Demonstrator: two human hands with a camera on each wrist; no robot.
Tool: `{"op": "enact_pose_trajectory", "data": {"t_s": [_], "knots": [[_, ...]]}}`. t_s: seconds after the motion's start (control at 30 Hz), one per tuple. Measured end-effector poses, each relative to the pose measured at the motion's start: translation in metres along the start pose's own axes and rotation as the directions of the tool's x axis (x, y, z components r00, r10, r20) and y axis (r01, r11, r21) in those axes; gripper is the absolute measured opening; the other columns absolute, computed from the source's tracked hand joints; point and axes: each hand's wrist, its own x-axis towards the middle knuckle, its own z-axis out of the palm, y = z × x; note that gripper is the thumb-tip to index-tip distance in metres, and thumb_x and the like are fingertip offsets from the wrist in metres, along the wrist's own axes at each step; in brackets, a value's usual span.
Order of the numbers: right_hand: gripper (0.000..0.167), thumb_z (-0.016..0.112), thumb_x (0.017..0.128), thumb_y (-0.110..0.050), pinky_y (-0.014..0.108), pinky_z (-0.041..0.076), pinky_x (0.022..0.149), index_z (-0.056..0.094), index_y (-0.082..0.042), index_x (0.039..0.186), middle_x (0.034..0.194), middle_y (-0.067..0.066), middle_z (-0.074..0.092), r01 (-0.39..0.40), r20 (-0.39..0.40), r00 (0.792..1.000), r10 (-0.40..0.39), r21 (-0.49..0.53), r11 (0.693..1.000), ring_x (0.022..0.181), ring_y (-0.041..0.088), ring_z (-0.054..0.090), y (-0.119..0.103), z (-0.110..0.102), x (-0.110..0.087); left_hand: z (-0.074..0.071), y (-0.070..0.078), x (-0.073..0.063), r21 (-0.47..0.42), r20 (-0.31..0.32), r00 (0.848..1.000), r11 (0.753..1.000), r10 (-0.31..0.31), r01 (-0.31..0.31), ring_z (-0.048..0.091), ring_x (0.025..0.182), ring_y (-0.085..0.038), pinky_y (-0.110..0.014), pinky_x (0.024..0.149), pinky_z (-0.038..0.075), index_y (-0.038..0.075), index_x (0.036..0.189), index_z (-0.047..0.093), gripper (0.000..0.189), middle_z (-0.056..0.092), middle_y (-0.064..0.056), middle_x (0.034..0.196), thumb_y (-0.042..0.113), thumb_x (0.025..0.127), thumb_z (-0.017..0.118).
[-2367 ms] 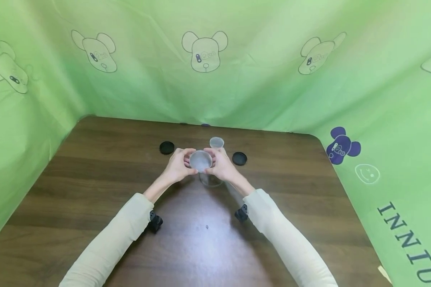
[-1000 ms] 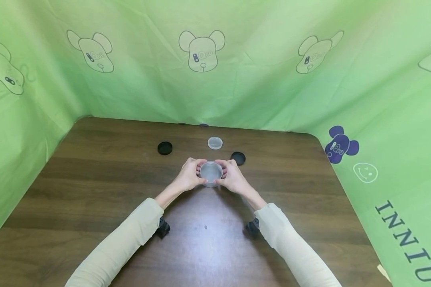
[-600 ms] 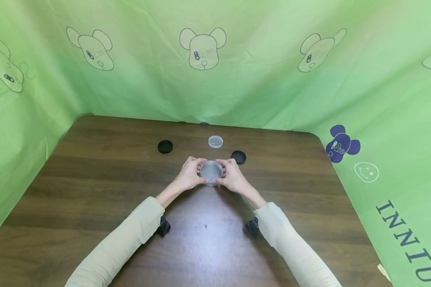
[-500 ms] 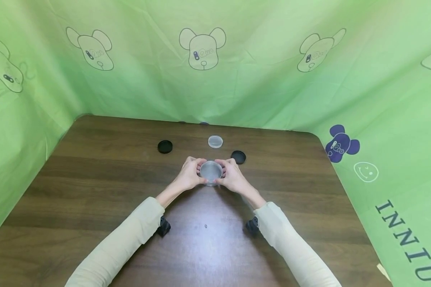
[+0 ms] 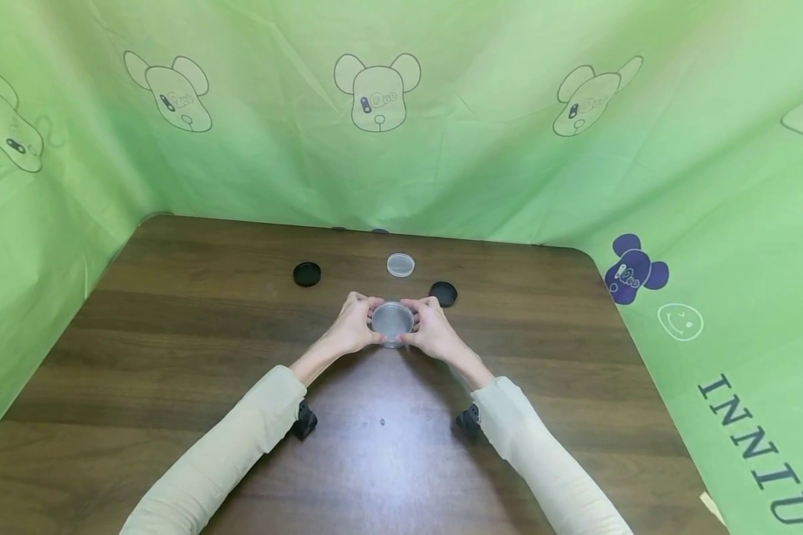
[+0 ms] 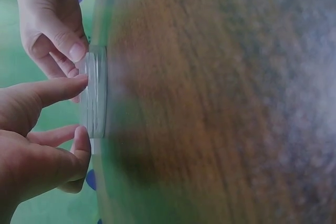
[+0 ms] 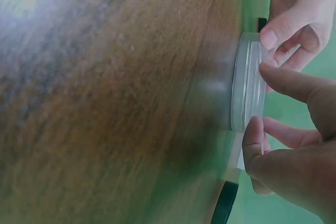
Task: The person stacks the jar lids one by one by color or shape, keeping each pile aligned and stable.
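A clear round shallow dish [image 5: 392,320] lies level on top of another clear dish at the middle of the table. In the right wrist view the lower dish [image 7: 240,85] shows as a slightly wider layer under the upper one. My left hand [image 5: 349,327] holds the upper dish by its left side, thumb at the near edge and fingers at the far edge. Opposite it, my right hand [image 5: 433,331] grips the right side the same way. The left wrist view shows both hands' fingertips touching the dish rim [image 6: 94,93].
Behind the hands lies a third small clear dish [image 5: 400,264]. A black round shallow piece [image 5: 306,274] lies at the back left and another black one [image 5: 444,294] just beyond my right hand. Green curtains [image 5: 378,178] border the wooden table [image 5: 194,334].
Both hands have brought the upper clear dish down and slightly right and nearer, from above the lower dish onto it. Over the last second they have stayed almost still.
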Motion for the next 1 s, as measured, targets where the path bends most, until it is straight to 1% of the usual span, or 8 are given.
{"op": "enact_pose_trajectory", "data": {"t_s": [0.1, 0.3, 0.53, 0.77, 0.9, 1.0], "knots": [[0.064, 0.081, 0.073, -0.001, 0.037, 0.046, 0.084, 0.053, 0.009, 0.131, 0.119, 0.024, 0.042, -0.011, 0.009, 1.0, 0.011, -0.008, 1.0, 0.103, 0.032, 0.046, -0.0011, 0.0007, 0.0012, -0.0006, 0.0, -0.0006, -0.003, -0.005, 1.0, 1.0, 0.004, -0.004, 0.053, 0.103, -0.031, -0.035, 0.089, 0.049, -0.007, 0.129, 0.055, 0.065, 0.042, -0.023, 0.121, 0.002, 0.071, 0.083], [0.065, 0.081, 0.072, -0.002, 0.04, 0.042, 0.086, 0.053, 0.009, 0.131, 0.119, 0.024, 0.043, -0.013, 0.013, 1.0, 0.014, -0.042, 0.999, 0.107, 0.034, 0.042, -0.0035, 0.0007, 0.0016, -0.0001, 0.0002, -0.0004, 0.025, -0.023, 0.999, 0.999, 0.027, -0.027, 0.051, 0.103, -0.032, -0.037, 0.088, 0.047, -0.007, 0.127, 0.057, 0.063, 0.045, -0.023, 0.118, 0.003, 0.07, 0.084], [0.066, 0.08, 0.074, -0.003, 0.041, 0.04, 0.087, 0.052, 0.009, 0.132, 0.122, 0.024, 0.043, -0.012, 0.029, 1.0, 0.013, -0.065, 0.998, 0.109, 0.034, 0.039, -0.0043, 0.0004, 0.0, -0.0001, 0.0013, -0.001, 0.014, -0.013, 1.0, 1.0, 0.014, -0.014, 0.052, 0.102, -0.031, -0.035, 0.088, 0.049, -0.007, 0.127, 0.057, 0.062, 0.044, -0.023, 0.12, 0.003, 0.072, 0.083], [0.063, 0.078, 0.076, -0.004, 0.041, 0.039, 0.087, 0.052, 0.009, 0.132, 0.123, 0.024, 0.044, -0.022, 0.017, 1.0, 0.023, -0.05, 0.998, 0.109, 0.034, 0.04, -0.0023, 0.0024, -0.0006, 0.0, -0.0004, -0.0024, 0.007, -0.027, 0.999, 0.999, 0.032, -0.031, 0.053, 0.1, -0.029, -0.034, 0.086, 0.049, -0.007, 0.125, 0.058, 0.061, 0.046, -0.022, 0.117, 0.002, 0.07, 0.084], [0.061, 0.077, 0.075, -0.001, 0.042, 0.039, 0.089, 0.053, 0.008, 0.131, 0.122, 0.024, 0.044, -0.036, -0.005, 0.999, 0.036, -0.029, 0.999, 0.11, 0.035, 0.039, -0.0025, 0.0039, -0.0011, 0.0008, -0.0014, -0.0028, -0.006, -0.028, 0.999, 0.999, 0.044, -0.044, 0.052, 0.101, -0.028, -0.033, 0.086, 0.049, -0.008, 0.125, 0.058, 0.062, 0.045, -0.021, 0.118, 0.001, 0.07, 0.084], [0.06, 0.077, 0.075, 0.0, 0.044, 0.038, 0.09, 0.054, 0.009, 0.13, 0.121, 0.025, 0.044, -0.032, -0.018, 0.999, 0.031, -0.019, 0.999, 0.11, 0.036, 0.038, -0.0032, 0.0044, -0.0018, 0.0011, -0.0016, -0.003, -0.01, -0.029, 0.998, 0.999, 0.049, -0.049, 0.052, 0.101, -0.028, -0.032, 0.087, 0.049, -0.008, 0.125, 0.058, 0.061, 0.045, -0.021, 0.118, 0.001, 0.07, 0.083]]}}
